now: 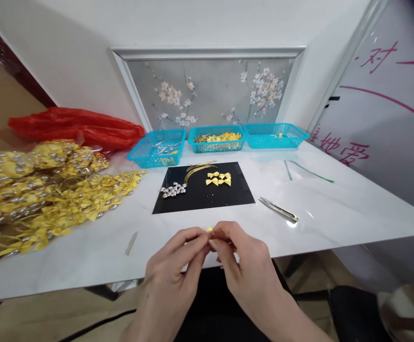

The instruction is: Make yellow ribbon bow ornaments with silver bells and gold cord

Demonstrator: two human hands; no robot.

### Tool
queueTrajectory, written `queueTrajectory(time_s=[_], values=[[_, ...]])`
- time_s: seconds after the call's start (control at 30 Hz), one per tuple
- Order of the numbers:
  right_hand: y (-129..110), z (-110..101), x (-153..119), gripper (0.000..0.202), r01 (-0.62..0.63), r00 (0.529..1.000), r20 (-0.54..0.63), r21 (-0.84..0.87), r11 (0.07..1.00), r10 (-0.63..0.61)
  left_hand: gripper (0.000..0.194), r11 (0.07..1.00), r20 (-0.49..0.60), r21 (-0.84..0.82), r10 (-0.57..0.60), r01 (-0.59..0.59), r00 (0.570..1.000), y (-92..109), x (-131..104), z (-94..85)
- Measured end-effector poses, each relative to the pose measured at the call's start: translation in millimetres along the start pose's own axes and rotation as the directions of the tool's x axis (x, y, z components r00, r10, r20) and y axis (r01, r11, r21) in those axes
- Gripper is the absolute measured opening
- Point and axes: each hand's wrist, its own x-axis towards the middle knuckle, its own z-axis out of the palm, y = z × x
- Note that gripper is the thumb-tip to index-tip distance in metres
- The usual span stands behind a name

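Note:
At the table's front edge my left hand (180,261) and my right hand (244,261) meet, fingertips pinched together. A small yellow piece (209,229) peeks out between them, most of it hidden by the fingers. Beyond the hands lies a black mat (192,202). On it are several small yellow bows (218,179), a cluster of silvery beads (173,190) and a bundle of thin gold wires (196,167). Thread snips (278,210) rest on the white table to the right of the mat.
Three blue baskets stand along the wall: left (146,164), middle (214,148) with yellow bits, right (276,142). Finished-looking yellow strands (79,199) and a red bag (75,128) fill the left side. A green strip (312,172) lies at right.

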Motion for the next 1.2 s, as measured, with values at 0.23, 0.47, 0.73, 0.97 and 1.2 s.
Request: queueTrajectory(time_s=[0.23, 0.47, 0.73, 0.97, 1.2], values=[[4.6, -2.4, 2.1, 0.024, 0.118, 0.988, -0.089, -0.108, 0.987, -0.127, 0.022, 0.997, 0.038, 0.035, -0.068, 0.067, 0.997, -9.3, -6.6, 5.6], [-13.1, -19.4, 13.2, 0.013, -0.102, 0.98, -0.07, 0.636, 0.765, 0.189, 0.006, 0.975, 0.037, 0.078, -0.213, 0.21, 0.976, -24.8, -10.5, 8.1], [-27.7, -30.7, 24.5, 0.015, 0.072, 0.976, -0.2, 0.672, 0.737, 0.086, 0.007, 0.946, 0.042, 0.109, -0.311, 0.305, 0.949, -34.9, -4.6, 14.9], [-23.2, -29.5, 20.7, 0.015, 0.046, 0.983, -0.166, 0.651, 0.758, 0.083, 0.014, 0.929, 0.089, 0.028, -0.371, 0.37, 0.924, -37.0, -5.3, 22.4], [-22.7, -29.0, 24.3, 0.017, 0.01, 0.984, -0.135, 0.686, 0.727, 0.114, 0.033, 0.824, 0.236, -0.151, -0.507, 0.546, 0.829, -28.9, -5.6, 13.6]])
